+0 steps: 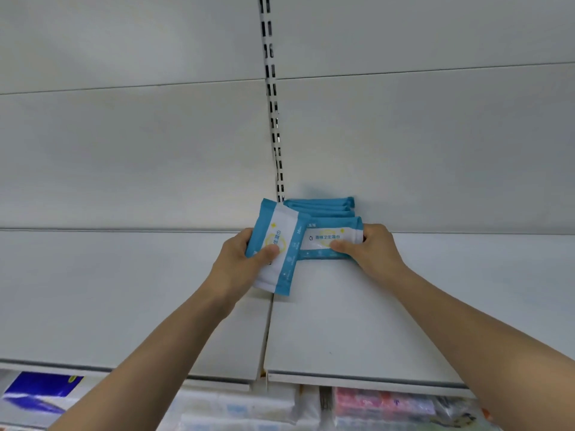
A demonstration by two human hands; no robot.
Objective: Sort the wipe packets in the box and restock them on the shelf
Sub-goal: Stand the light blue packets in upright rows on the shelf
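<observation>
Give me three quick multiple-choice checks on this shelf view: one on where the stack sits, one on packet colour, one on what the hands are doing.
1. Where is the stack of wipe packets on the shelf?
A. At the front edge
B. At the back, against the rear panel beside the slotted upright
C. On the shelf below

2. What are the packets' main colours?
A. Blue and white
B. Red and black
C. Green and brown

3. What is the state of the hands?
A. Both empty
B. Only the right holds a packet
C. Each holds a packet

Answers:
1 B: the stack touches the rear panel just right of the slotted upright.
2 A: blue edges with a white middle band show on every packet.
3 C: the left hand has a grip on a tilted packet, and the right hand on a level packet.
</observation>
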